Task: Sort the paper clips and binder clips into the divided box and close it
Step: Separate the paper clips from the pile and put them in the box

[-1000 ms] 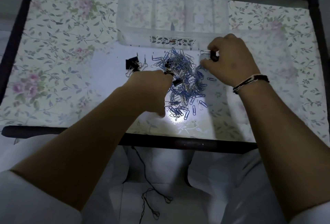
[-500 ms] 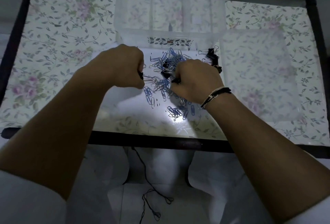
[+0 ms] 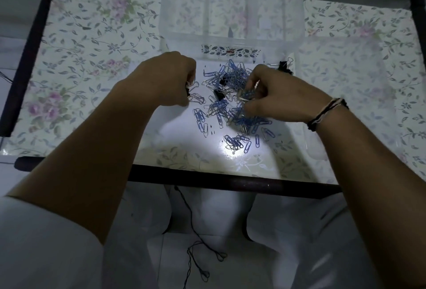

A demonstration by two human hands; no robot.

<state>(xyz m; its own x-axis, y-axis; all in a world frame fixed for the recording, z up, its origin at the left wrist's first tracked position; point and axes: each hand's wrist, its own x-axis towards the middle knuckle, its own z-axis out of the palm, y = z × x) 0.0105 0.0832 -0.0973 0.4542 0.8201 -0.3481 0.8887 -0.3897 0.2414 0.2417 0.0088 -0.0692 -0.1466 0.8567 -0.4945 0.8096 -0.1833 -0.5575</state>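
Observation:
A heap of blue paper clips (image 3: 227, 104) lies in the middle of the table, with black binder clips (image 3: 220, 95) mixed in. Behind it stands the clear divided box (image 3: 230, 42), open and with upright dividers. My left hand (image 3: 170, 81) rests at the heap's left edge, fingers closed on a black binder clip with silver wire handles (image 3: 196, 98). My right hand (image 3: 274, 95) is on the heap's right side, pinching a small bunch of blue paper clips (image 3: 246, 95). Another black binder clip (image 3: 284, 67) lies beyond my right hand, by the box's corner.
The table (image 3: 92, 46) has a floral cover under glass and a dark frame. A transparent lid (image 3: 345, 95) lies flat to the right of the heap. A bright light spot (image 3: 232, 150) glares near the front edge. A thin black cord (image 3: 196, 242) trails on the floor below.
My left hand went from the heap's centre to its left edge and took a binder clip. My right hand came from the right binder clip back onto the heap and lifted paper clips.

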